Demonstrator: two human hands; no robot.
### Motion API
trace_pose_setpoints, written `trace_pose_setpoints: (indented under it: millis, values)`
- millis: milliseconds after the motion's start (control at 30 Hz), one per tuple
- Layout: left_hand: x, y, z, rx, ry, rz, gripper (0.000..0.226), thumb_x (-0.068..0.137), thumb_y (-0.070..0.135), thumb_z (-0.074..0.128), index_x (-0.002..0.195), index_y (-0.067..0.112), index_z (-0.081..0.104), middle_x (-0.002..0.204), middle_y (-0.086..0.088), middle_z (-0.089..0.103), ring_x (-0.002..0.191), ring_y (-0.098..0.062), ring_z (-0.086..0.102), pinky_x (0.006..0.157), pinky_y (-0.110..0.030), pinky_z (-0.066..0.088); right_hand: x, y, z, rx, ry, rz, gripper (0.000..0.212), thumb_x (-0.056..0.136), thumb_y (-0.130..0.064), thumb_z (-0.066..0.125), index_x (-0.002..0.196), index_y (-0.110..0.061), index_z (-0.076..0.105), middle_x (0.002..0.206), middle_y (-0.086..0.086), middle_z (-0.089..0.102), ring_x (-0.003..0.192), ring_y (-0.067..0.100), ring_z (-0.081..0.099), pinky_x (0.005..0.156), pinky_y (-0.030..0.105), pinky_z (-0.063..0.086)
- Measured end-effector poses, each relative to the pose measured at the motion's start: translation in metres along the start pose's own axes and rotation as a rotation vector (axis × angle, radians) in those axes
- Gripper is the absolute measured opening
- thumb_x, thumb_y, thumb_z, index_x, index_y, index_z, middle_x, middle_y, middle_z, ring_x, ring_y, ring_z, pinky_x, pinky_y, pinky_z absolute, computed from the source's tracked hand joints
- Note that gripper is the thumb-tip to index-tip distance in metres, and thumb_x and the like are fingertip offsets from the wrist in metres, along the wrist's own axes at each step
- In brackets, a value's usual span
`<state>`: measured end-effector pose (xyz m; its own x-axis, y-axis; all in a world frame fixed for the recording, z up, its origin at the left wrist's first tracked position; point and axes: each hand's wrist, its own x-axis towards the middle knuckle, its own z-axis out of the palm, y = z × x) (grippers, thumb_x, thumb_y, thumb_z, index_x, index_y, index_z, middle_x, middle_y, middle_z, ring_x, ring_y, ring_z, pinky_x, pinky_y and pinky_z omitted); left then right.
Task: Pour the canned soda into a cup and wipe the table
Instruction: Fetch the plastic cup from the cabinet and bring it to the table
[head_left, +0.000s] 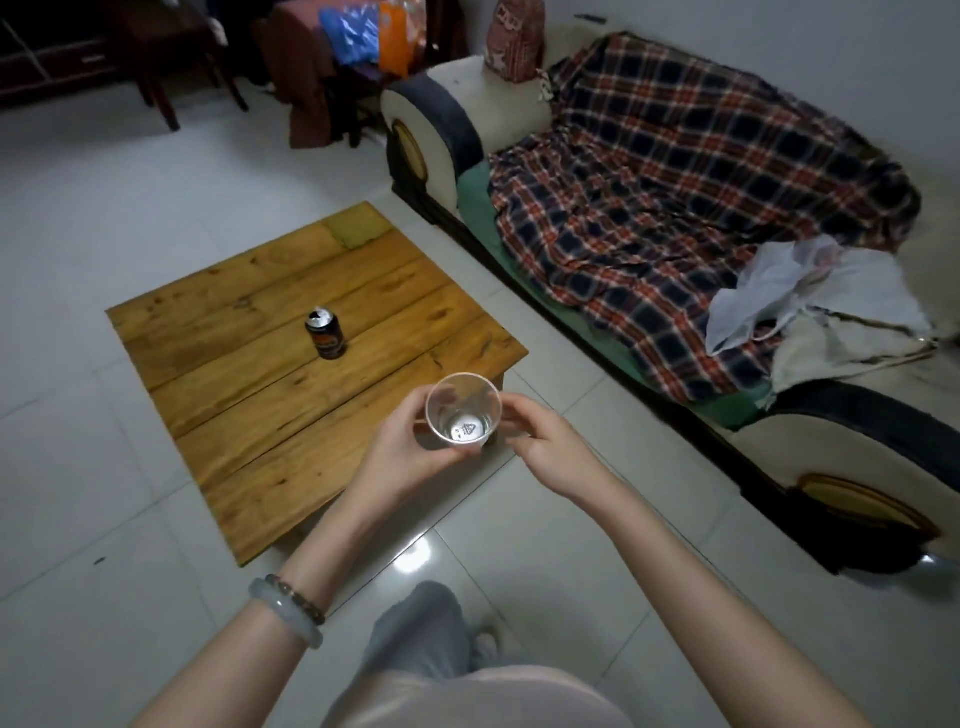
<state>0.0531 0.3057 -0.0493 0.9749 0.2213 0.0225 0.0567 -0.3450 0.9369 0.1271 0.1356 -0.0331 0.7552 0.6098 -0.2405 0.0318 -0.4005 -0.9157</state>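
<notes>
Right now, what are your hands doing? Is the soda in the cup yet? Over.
Left hand holds clear cup, right hand steadying it. Cup empty. Soda can upright, apart, on wooden table. Nothing between them.

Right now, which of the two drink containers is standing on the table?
The dark soda can; it stands upright on the wooden table. The clear plastic cup is held by both hands.
</notes>
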Motion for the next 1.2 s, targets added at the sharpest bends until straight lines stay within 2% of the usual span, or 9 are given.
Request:
trace_pose_setpoints:
  millis: [167,267,400,667,767,900,1067,1133,1200]
  values:
    - [0.048,-0.014,-0.005,0.015,0.126,-0.041,0.06,0.062,0.024,0.086,0.106,0.042,0.05,0.109,0.022,0.059,0.103,0.004,0.056,0.084,-0.013,0.044,0.065,0.002,-0.013,0.015,-0.094,0.016,0.054,0.083,0.013,0.042,0.13,-0.014,0.05,0.129,0.005,0.057,0.118,0.011,0.054,0.103,0.03,0.043]
    - [0.086,-0.028,-0.013,0.013,0.17,-0.077,0.061,0.06,0.026,0.087,0.105,0.044,0.05,0.11,0.023,0.059,0.104,0.003,0.055,0.084,-0.015,0.043,0.112,-0.001,-0.022,0.001,-0.136,0.003,0.052,0.085,0.011,0.044,0.131,-0.011,0.049,0.13,0.006,0.056,0.12,0.013,0.053,0.105,0.035,0.042]
    - [0.147,-0.052,-0.03,0.01,0.224,-0.122,0.064,0.059,0.024,0.087,0.111,0.034,0.052,0.111,0.022,0.059,0.106,0.0,0.056,0.087,-0.02,0.045,0.183,-0.009,-0.034,-0.026,-0.207,-0.007,0.054,0.083,0.009,0.045,0.133,-0.012,0.048,0.133,0.005,0.055,0.123,0.014,0.051,0.107,0.04,0.04]
    - [0.256,-0.079,-0.073,0.003,0.299,-0.192,0.067,0.061,0.019,0.087,0.118,0.024,0.052,0.111,0.019,0.057,0.103,0.008,0.053,0.08,0.0,0.036,0.319,-0.043,-0.044,-0.026,-0.324,0.033,0.054,0.086,0.012,0.041,0.135,-0.01,0.043,0.136,0.007,0.051,0.126,0.015,0.048,0.108,0.036,0.038]
    - [0.283,-0.089,-0.09,0.027,0.312,-0.219,0.068,0.06,0.022,0.087,0.119,0.026,0.052,0.113,0.019,0.057,0.104,0.008,0.053,0.083,-0.002,0.038,0.356,-0.052,-0.044,-0.028,-0.352,0.057,0.051,0.089,0.008,0.04,0.136,-0.012,0.043,0.134,0.002,0.052,0.122,0.008,0.048,0.107,0.033,0.039]
    - [0.309,-0.098,-0.101,-0.012,0.347,-0.239,0.067,0.062,0.01,0.085,0.117,0.024,0.051,0.112,0.021,0.055,0.102,0.016,0.051,0.082,-0.002,0.04,0.399,-0.053,-0.04,-0.011,-0.397,0.079,0.049,0.089,0.007,0.041,0.133,-0.016,0.046,0.124,-0.007,0.053,0.116,0.002,0.049,0.106,0.031,0.039]
    - [0.331,-0.126,-0.105,-0.021,0.405,-0.318,0.062,0.066,0.013,0.084,0.117,0.026,0.05,0.111,0.023,0.054,0.102,0.016,0.051,0.084,-0.005,0.042,0.447,-0.039,-0.032,-0.02,-0.474,0.105,0.045,0.091,0.007,0.04,0.129,-0.015,0.048,0.117,-0.01,0.054,0.106,-0.005,0.052,0.091,0.015,0.043]
    - [0.34,-0.143,-0.103,-0.021,0.428,-0.343,0.062,0.067,0.016,0.083,0.118,0.027,0.05,0.113,0.021,0.055,0.105,0.013,0.051,0.086,-0.007,0.043,0.467,-0.027,-0.026,-0.03,-0.509,0.122,0.046,0.092,0.006,0.04,0.133,-0.013,0.045,0.117,-0.01,0.053,0.11,0.0,0.051,0.09,0.015,0.043]
    - [0.348,-0.164,-0.098,-0.024,0.463,-0.387,0.062,0.066,0.018,0.084,0.117,0.03,0.05,0.114,0.019,0.056,0.107,0.006,0.054,0.09,-0.014,0.046,0.486,-0.011,-0.019,-0.039,-0.529,0.154,0.045,0.092,0.005,0.042,0.133,-0.014,0.046,0.114,-0.011,0.054,0.103,-0.003,0.053,0.084,0.013,0.045]
